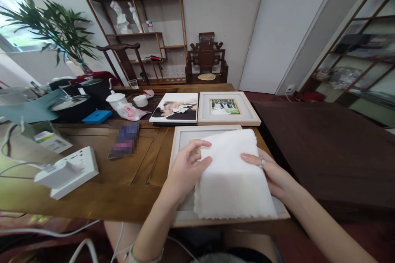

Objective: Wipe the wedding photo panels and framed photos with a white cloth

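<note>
Cloth (231,172): over frame (182,134); handling step, apparently.
Right hand (273,171): pinching 3-o'clock edge.
Left hand (186,168): 9 o'clock, grip unclear.
Next move: likely needs both hands.

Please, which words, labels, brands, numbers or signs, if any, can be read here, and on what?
None can be read.
Open green cardboard box: printed label too small and blurred.
Flat blue and purple rectangular item: pixelated, unreadable.
Small red, blue and white pack: too small.
White cloth with scalloped edges: no lettering visible.

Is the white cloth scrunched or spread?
The cloth is spread: its broad face and wavy bottom edge show. Can't tell if it's doubled.
</note>
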### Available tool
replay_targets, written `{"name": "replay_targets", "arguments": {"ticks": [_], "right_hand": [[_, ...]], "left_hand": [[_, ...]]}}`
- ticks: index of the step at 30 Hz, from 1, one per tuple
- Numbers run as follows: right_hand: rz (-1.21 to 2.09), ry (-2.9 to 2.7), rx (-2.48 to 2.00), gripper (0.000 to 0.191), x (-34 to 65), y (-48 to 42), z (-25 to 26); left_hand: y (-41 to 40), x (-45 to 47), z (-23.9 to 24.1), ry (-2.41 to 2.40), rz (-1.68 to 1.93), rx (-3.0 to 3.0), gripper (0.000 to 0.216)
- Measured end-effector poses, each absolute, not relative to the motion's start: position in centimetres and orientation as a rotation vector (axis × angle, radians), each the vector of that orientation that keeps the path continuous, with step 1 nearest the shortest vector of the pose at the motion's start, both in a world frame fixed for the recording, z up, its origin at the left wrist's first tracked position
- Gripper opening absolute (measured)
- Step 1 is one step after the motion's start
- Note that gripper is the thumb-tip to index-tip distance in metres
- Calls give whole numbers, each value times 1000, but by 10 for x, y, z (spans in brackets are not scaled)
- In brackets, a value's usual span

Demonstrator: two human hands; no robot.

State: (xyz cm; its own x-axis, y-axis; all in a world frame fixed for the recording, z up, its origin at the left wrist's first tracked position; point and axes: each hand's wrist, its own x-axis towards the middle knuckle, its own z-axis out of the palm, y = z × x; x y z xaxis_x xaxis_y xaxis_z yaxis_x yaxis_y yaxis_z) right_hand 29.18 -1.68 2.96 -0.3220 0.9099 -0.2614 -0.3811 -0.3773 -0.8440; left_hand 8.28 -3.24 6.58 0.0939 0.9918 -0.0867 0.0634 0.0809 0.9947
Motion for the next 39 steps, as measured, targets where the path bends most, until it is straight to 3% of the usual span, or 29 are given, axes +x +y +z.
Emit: {"name": "replay_targets", "arguments": {"ticks": [9,14,16,20,25,30,34,37,39], "right_hand": [[1719,-928,-1016,54,289,-19,34],[1473,-917,-1062,77,287,-21,31],[1444,-959,-1076,73,287,-22,30],[1476,-1119,-1086,57,288,-22,33],[1608,-1189,-1086,77,288,-23,36],[1692,-1194,-1046,70,285,-25,32],[1703,-1232,-1094,76,282,-25,32],[1414,-1291,-1171,67,293,-28,42],[928,-1320,-1274,57,309,-31,53]], "left_hand": [[-30,81,58,1291,1068,1506,42],[-28,82,49,1342,1017,1550,37],[-29,82,49,1421,990,1618,35],[-32,79,49,1480,862,1791,40],[-39,75,47,1497,767,2034,51],[-46,85,51,1403,623,2266,50],[-49,86,58,1343,578,2299,50],[-47,71,61,1400,660,2253,47],[-43,57,59,1550,739,2192,44]]}}
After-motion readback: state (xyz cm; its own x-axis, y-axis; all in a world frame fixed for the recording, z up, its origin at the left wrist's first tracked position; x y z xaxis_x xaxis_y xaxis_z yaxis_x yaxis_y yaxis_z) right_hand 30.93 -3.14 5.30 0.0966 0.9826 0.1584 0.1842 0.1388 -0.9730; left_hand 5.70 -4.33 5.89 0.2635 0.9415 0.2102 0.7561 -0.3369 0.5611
